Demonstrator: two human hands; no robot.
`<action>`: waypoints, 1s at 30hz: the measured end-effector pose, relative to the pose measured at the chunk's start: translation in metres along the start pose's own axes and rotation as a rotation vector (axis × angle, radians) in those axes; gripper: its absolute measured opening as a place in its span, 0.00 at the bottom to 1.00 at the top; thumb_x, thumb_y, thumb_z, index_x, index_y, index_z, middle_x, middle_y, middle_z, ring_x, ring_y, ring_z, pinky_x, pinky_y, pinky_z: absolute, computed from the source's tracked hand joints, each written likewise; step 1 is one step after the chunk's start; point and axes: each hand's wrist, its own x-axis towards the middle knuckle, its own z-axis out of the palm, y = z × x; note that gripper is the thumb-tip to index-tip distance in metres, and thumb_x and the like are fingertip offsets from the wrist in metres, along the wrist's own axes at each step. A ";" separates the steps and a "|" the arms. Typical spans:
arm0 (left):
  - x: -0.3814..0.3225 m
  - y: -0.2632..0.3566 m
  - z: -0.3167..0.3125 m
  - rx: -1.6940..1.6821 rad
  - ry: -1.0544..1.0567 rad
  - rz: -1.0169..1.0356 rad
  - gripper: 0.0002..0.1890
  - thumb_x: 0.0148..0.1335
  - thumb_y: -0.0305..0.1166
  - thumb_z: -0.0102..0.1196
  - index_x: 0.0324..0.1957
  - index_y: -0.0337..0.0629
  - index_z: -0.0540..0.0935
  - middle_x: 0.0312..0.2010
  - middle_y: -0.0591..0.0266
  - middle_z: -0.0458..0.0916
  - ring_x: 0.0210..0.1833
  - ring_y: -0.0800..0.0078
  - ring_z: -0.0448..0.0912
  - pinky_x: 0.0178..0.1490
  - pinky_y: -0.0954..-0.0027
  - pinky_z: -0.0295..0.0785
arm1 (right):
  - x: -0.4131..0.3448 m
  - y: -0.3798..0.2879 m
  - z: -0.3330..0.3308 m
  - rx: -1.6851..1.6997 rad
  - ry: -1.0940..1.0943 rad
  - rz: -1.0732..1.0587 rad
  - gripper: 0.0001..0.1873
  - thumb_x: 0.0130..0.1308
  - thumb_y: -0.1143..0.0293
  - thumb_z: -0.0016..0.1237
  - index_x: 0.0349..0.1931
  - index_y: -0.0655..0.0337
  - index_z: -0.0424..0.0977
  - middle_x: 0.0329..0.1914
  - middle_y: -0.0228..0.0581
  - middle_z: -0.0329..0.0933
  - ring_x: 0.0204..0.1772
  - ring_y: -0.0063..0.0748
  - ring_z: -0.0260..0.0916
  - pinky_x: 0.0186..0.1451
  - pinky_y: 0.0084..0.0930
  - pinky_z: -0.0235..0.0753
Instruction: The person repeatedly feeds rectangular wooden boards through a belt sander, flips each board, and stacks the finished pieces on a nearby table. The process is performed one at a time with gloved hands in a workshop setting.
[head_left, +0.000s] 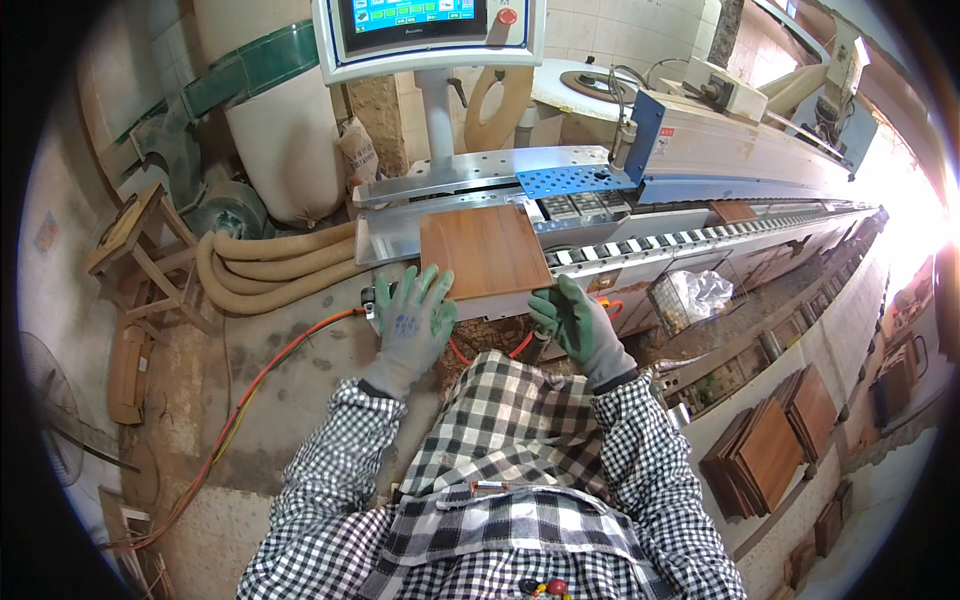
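A brown wood-grain panel (486, 251) lies flat on the metal infeed table (386, 232) of an edge banding machine. My left hand (414, 324), in a grey and green work glove, is spread at the panel's near left corner; whether it touches the panel I cannot tell. Close to the near right corner is my right hand (577, 324), gloved alike, with its fingers bent and no object seen in it. A perforated blue plate (574, 181) sits just beyond the panel, and a roller track (637, 246) runs off to the right.
A control screen (416, 16) with a red stop button (508, 16) stands above the table. Ribbed hoses (277, 270) and a wooden stool (146, 255) are at left. Several stacked panels (765, 454) stand at right, below a wire basket (694, 292). A red air hose (259, 394) crosses the floor.
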 end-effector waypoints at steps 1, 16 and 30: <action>0.007 -0.006 0.007 0.037 0.011 -0.012 0.26 0.68 0.43 0.57 0.67 0.52 0.76 0.67 0.58 0.73 0.72 0.52 0.67 0.77 0.34 0.44 | -0.004 -0.004 0.009 -0.006 -0.050 -0.033 0.18 0.76 0.62 0.53 0.57 0.64 0.73 0.44 0.35 0.78 0.45 0.32 0.79 0.49 0.26 0.81; 0.063 -0.039 0.036 -0.104 0.014 0.008 0.23 0.62 0.47 0.64 0.59 0.60 0.83 0.61 0.67 0.79 0.66 0.61 0.71 0.72 0.50 0.58 | -0.264 0.075 -0.165 -1.038 0.958 0.126 0.17 0.74 0.61 0.52 0.52 0.66 0.81 0.45 0.47 0.86 0.49 0.36 0.81 0.52 0.35 0.78; 0.065 -0.048 0.046 -0.104 -0.005 -0.023 0.29 0.62 0.51 0.63 0.64 0.55 0.78 0.65 0.59 0.75 0.71 0.59 0.68 0.75 0.46 0.53 | -0.240 0.035 -0.134 -1.627 1.249 -0.271 0.21 0.70 0.57 0.53 0.55 0.64 0.77 0.56 0.57 0.79 0.58 0.57 0.77 0.61 0.45 0.76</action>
